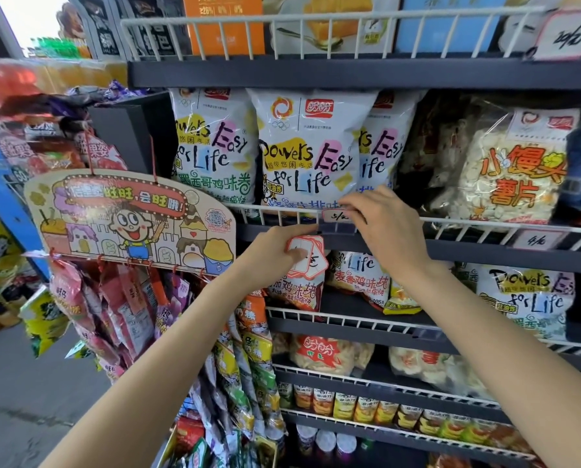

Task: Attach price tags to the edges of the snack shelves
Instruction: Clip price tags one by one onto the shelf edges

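My right hand [380,228] pinches a small white price tag [335,216] with a red border against the wire rail [275,211] of the middle snack shelf, just above a clear plastic tag holder [336,228]. My left hand [282,246] grips a stack of red-bordered price tags [307,256] below the shelf edge, thumb pressed on the top one, index finger reaching up to the holder's left end. White snack bags [302,146] stand behind the rail.
Two price tags hang on shelf rails, one at the upper right [566,35] and one at the right [535,240]. A cartoon cardboard sign [130,221] with hanging snack packets sits to the left. Lower shelves [366,327] hold more snack bags and cups.
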Demonstrator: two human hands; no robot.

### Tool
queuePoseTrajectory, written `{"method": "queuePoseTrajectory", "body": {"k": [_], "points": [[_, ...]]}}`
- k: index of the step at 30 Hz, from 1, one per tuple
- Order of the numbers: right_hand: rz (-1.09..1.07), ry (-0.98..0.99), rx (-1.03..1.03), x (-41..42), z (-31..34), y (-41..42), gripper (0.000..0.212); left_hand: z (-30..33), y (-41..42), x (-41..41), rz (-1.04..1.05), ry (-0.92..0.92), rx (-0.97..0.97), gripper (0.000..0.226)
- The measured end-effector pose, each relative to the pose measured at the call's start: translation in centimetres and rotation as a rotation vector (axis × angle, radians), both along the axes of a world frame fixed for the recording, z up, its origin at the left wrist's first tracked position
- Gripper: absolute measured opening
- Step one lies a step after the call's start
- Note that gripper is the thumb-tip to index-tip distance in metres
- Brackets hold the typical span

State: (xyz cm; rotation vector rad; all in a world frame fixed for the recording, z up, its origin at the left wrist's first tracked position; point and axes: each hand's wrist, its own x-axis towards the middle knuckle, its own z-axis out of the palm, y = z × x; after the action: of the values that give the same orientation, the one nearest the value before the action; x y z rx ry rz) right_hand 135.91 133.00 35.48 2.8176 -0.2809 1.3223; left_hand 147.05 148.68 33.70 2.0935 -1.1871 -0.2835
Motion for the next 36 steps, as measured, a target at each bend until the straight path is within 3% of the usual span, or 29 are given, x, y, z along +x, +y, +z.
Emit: {"method": "queuePoseTrajectory", "body": {"k": [7, 26, 36], "points": [[-0.112, 0.096, -0.206, -0.1, -1.9, 0.2, 0.035, 0.0, 0.0, 0.1, -0.007, -0.008, 0.008, 0.048], [-0.130, 0.142, -0.212, -0.4, -1.7, 0.8, 0.052, 1.0, 0.1, -0.3, -0.003, -0.012, 0.030, 0.048], [-0.124, 0.144, -0.180, -0.7, -2.1, 0.6, 0.042, 1.1, -0.1, -0.2, -0.021, 0.010, 0.031, 0.049]]}}
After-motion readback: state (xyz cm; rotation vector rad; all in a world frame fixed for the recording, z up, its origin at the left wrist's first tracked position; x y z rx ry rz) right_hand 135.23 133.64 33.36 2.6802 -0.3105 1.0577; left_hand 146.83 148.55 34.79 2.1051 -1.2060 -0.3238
